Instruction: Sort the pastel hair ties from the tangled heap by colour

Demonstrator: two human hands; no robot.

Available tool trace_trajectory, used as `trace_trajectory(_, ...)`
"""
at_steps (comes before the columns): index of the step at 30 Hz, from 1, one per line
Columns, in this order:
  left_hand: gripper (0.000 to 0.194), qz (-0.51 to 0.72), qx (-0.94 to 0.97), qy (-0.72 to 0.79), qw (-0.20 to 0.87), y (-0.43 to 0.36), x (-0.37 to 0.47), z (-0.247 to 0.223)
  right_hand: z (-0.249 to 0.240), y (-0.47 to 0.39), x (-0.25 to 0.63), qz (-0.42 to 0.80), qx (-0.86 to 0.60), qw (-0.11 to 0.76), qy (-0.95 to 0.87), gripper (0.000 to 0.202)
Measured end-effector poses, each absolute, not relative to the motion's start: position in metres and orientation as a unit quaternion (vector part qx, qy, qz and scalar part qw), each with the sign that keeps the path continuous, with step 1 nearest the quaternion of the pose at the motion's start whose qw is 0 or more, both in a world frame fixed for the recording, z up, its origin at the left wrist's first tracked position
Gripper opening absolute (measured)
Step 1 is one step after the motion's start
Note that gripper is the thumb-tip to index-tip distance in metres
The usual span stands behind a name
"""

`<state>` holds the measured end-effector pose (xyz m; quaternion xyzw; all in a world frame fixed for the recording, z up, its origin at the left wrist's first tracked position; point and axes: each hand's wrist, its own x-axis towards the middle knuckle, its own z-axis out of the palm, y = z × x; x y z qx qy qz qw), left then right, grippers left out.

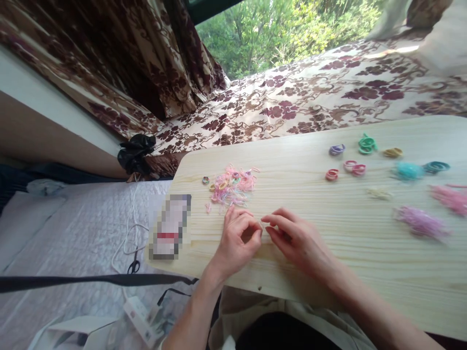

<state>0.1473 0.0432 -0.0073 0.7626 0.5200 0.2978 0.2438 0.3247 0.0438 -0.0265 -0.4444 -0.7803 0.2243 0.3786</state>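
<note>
My left hand (239, 236) is above the wooden table, thumb and forefinger pinched together in a ring. A faint pale strand seems to show at its fingertips, too small to make out. Facing it, my right hand (295, 238) has a gap between thumb and forefinger, its tips close to the left ones. Just beyond the left hand lies a mixed pile of pink and pastel elastic bands (235, 189) with several small hair ties among them. One dark multicoloured hair tie (206, 180) sits at the pile's left edge.
Sorted on the table (292, 170) at right are purple (336, 149), green (367, 144), mustard (393, 152), red (332, 174) and pink hair ties (354, 168). Teal (408, 170), lilac (421, 222) and pink bands (450, 198) lie farther right. A blurred-out phone-like object (170, 227) is at left; scissors (134, 266) are on the bed.
</note>
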Motion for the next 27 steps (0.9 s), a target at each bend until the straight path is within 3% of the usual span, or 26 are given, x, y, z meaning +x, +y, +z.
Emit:
trace_trajectory(12,0.016,0.296,0.765,0.517,0.245,0.0433,0.149,-0.0062,-0.0302,0.044,0.3233,0.205,-0.448,0.372,-0.787,0.031)
trace_trajectory(18,0.015,0.278,0.778,0.5,0.259,0.0445,0.1451,-0.0093,-0.0295,0.0429,0.3243,0.194,-0.44,0.37,-0.795,0.019)
trace_trajectory(23,0.015,0.267,0.779,0.504,0.26,0.0448,0.1439,-0.0087,-0.0278,0.0424,0.324,0.189,-0.446,0.363,-0.796,0.027)
trace_trajectory(27,0.013,0.268,0.782,0.502,0.255,0.0449,0.1439,-0.007,-0.027,0.0418,0.3249,0.181,-0.44,0.352,-0.806,0.019)
